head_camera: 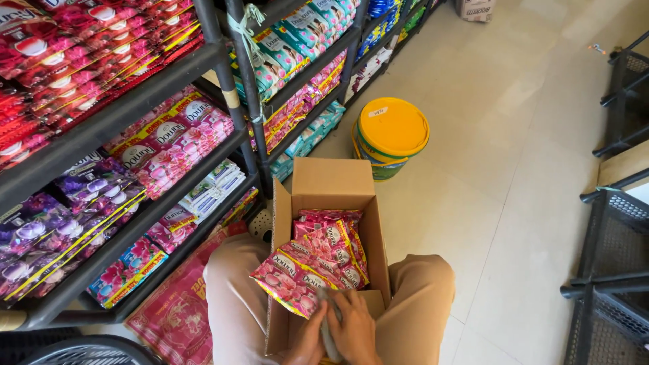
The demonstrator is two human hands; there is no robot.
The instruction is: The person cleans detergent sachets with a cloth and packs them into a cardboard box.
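Observation:
An open cardboard box (334, 184) stands on the floor between my knees, holding several pink sachet strips (331, 247). Both hands are at the box's near edge. My left hand (305, 341) and my right hand (355, 328) together grip the near end of one bundle of pink sachets (291, 280), which lies tilted over the box's left side. A grey object sits between my fingers; I cannot tell what it is.
Dark metal shelves (128, 111) on the left carry pink, purple, red and teal sachet packs. A yellow-lidded bucket (392, 128) stands beyond the box. A large pink bag (172, 314) lies by my left knee. Black wire racks (608, 270) stand at right on the tiled floor.

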